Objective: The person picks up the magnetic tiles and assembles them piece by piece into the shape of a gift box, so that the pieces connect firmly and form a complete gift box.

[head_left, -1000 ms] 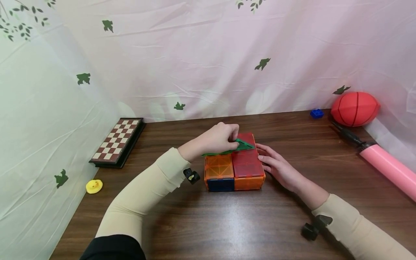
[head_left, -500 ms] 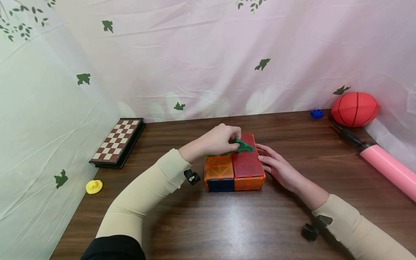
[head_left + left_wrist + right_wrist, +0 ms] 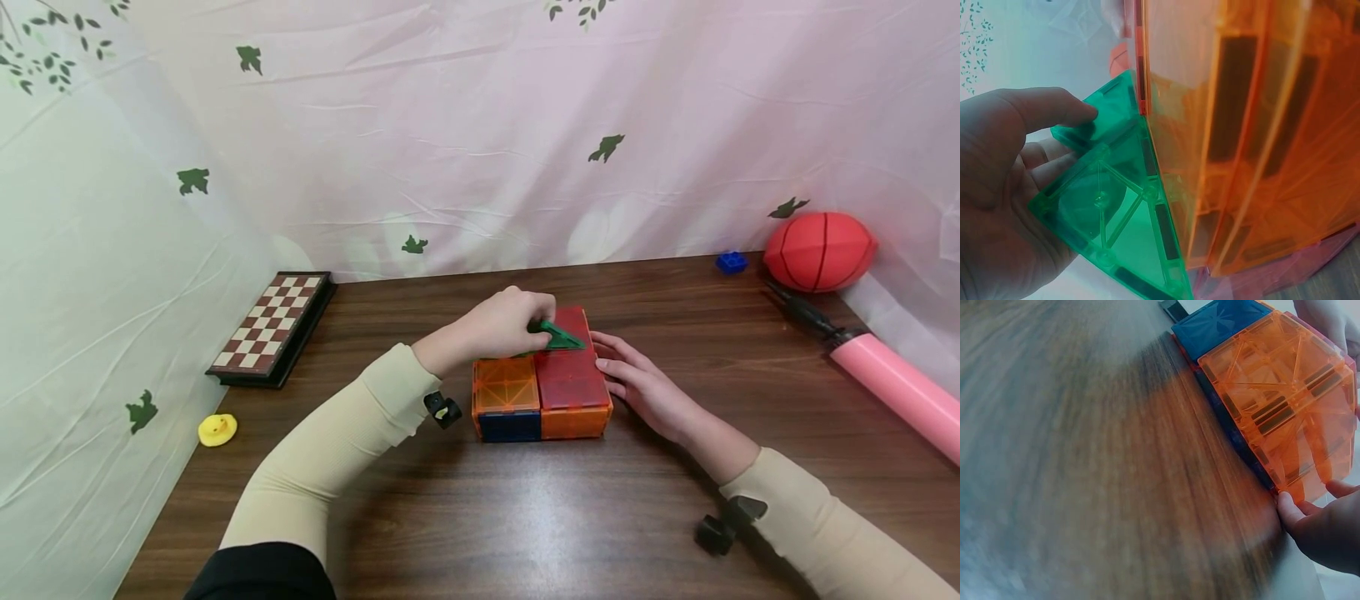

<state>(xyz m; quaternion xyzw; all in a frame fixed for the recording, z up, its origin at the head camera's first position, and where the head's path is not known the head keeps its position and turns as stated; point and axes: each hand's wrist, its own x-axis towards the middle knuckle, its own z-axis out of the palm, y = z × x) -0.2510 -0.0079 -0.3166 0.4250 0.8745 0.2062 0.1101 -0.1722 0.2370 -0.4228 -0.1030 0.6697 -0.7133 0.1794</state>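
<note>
While the left hand [image 3: 498, 323] pinches the thin, stiff green tile [image 3: 1116, 212] by its edge, the right hand [image 3: 645, 387], fingers straight, steadies the box [image 3: 542, 385].

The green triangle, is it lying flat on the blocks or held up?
Held up. The left hand pinches the green triangle, tilted, one edge against the block box.

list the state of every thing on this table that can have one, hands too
left hand: pinches the green triangle tile
green triangle tile: held tilted, one edge against the tile box
tile box: assembled, closed on the sides in view, resting on the table
right hand: fingers straight, against the box's right side
chessboard: folded shut, lying flat
red ball: looks partly deflated
pink pump: lying on its side
</note>
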